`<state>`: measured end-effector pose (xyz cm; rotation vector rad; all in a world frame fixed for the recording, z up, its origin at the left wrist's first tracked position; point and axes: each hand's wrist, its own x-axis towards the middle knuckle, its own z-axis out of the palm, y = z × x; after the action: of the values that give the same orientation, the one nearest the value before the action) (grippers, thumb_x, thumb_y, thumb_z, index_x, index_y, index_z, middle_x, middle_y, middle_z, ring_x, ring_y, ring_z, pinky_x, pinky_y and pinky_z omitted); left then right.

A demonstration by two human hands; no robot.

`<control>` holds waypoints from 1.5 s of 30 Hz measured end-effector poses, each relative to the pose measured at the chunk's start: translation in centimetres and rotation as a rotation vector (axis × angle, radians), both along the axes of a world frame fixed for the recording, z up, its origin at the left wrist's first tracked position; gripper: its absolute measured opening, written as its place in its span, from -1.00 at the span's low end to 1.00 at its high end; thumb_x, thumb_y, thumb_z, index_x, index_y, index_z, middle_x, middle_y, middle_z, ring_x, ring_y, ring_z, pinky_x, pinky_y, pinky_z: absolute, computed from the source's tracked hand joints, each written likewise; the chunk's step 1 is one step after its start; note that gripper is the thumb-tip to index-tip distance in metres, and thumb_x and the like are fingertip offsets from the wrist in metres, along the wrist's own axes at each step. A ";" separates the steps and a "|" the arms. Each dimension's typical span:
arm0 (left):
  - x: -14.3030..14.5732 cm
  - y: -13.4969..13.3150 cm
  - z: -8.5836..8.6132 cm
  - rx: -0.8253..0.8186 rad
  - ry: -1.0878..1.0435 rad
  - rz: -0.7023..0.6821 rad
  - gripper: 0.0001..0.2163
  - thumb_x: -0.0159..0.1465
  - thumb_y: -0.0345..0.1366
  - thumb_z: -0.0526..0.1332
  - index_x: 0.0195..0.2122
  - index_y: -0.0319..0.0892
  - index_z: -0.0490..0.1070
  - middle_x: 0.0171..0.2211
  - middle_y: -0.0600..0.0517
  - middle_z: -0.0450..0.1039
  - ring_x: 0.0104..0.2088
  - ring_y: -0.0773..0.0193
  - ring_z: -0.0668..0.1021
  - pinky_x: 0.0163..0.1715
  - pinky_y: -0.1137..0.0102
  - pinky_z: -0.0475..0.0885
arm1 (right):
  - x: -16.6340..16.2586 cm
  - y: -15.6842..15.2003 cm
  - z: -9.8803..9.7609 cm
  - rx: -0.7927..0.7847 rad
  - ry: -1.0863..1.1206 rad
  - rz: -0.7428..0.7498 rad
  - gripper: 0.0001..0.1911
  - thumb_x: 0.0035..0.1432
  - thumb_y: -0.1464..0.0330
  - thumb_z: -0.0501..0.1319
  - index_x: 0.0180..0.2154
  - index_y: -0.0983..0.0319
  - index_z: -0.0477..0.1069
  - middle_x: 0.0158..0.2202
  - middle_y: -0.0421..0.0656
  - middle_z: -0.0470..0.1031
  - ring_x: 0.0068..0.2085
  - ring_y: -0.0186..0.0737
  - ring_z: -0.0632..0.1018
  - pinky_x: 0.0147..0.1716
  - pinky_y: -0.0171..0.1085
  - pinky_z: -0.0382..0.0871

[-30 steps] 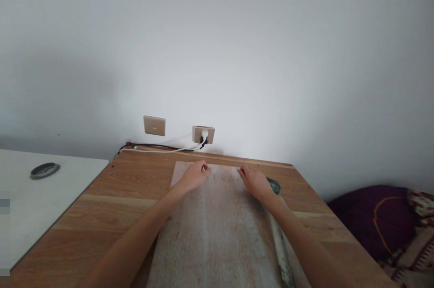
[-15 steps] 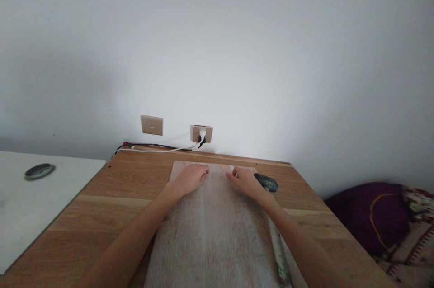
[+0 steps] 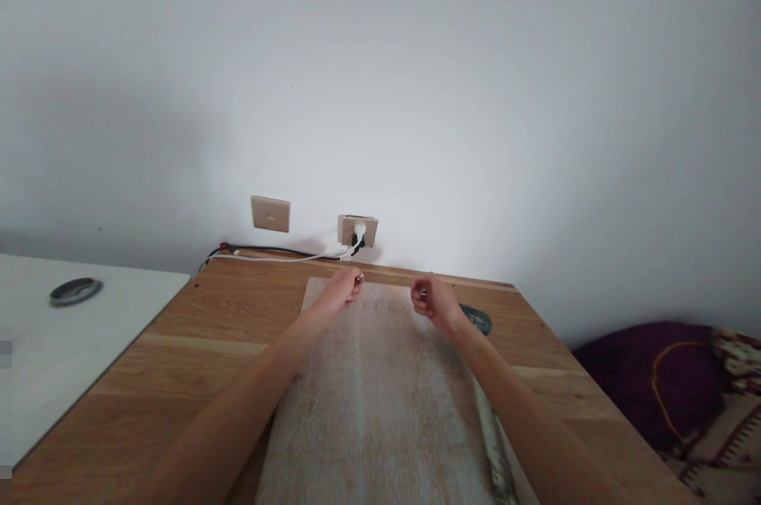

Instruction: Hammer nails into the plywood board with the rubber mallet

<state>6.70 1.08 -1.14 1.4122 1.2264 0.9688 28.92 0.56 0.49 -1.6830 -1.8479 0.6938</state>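
the desk (image 3: 226, 330) is oak-toned wood, smooth and satin, with the grain showing. the sheet (image 3: 380, 394) spread on it looks thin, matt and faintly translucent (paper or fine cloth, hard to tell). the side table (image 3: 71, 362) has a smooth white matt top, the wall plates (image 3: 270, 213) are beige plastic, and the cushion (image 3: 642, 378) is matt purple cloth.

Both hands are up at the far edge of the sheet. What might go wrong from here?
The left hand and right hand sit near the middle of the far edge of the pale sheet, corners unheld: it may skew or crease. The dark round object lies beside the right wrist and might get knocked. The rolled right edge may curl back.
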 end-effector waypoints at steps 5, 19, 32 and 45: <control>0.5 -0.6 0.0 0.011 0.135 -0.073 -0.79 0.29 -0.30 -0.01 -0.51 -0.11 0.20 -0.57 0.09 0.27 -0.59 0.33 0.28 -0.54 0.39 0.19 | -1.8 -1.3 -0.1 0.016 -0.373 0.048 -0.58 0.37 0.17 0.11 -0.50 0.23 0.42 -0.42 0.02 0.60 -0.31 -0.07 0.60 -0.30 -0.22 0.34; 3.3 1.0 0.1 0.278 0.356 -0.138 -0.79 0.29 -0.31 0.24 -0.48 -0.15 0.31 -0.42 -0.06 0.46 -0.24 0.09 0.57 -0.22 0.31 0.45 | -0.2 -2.9 2.4 0.047 -0.628 0.047 -0.63 0.45 0.43 -0.04 -0.30 0.29 0.50 -0.28 -0.01 0.65 -0.25 -0.16 0.58 -0.31 -0.28 0.16; 7.8 -4.1 -0.7 -0.630 -1.025 -0.052 -0.89 0.34 -0.28 0.17 -0.32 -0.17 0.34 -0.59 0.17 0.26 -0.69 0.43 0.31 -0.76 0.56 -0.02 | -2.4 -5.1 6.8 0.105 -0.467 0.473 -0.76 0.37 0.47 0.09 -0.06 0.28 0.50 -0.03 0.01 0.61 -0.04 -0.11 0.58 -0.02 -0.20 0.36; 6.3 -5.7 -1.5 0.467 0.505 -0.337 -0.89 0.31 -0.40 0.16 -0.34 -0.19 0.45 -0.28 -0.08 0.52 -0.21 0.14 0.53 -0.12 0.26 0.43 | 3.4 -8.9 4.8 0.226 0.117 0.248 -0.52 0.38 0.27 0.14 0.27 0.17 0.23 0.02 0.00 0.55 -0.10 -0.15 0.60 -0.15 -0.14 0.55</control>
<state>13.00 -4.64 -2.68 2.2531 1.0912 0.7039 32.37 -8.38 5.33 -1.2598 -1.9876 0.6388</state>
